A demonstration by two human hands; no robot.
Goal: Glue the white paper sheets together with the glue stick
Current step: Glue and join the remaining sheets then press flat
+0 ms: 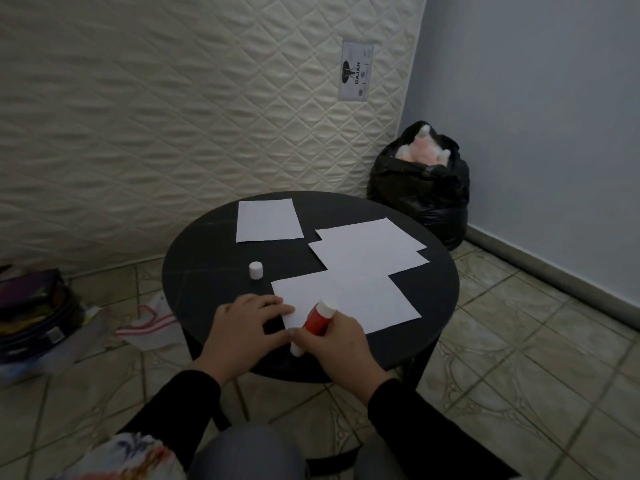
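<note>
Several white paper sheets lie on a round black table (207, 271). The nearest sheet (363, 299) lies at the front, two overlapping sheets (370, 251) behind it on the right, and a single sheet (266, 220) at the back. My right hand (343, 348) grips a red glue stick (317, 322), tilted, its white tip over the near sheet's front corner. My left hand (246, 327) rests with its fingers pressing the near sheet's left corner. The white cap (255, 270) stands apart on the table to the left of the sheets.
A quilted mattress (173, 116) leans upright behind the table. A black bag (422, 188) sits in the right corner by the blue wall. Bags and a cloth (145, 323) lie on the tiled floor at left.
</note>
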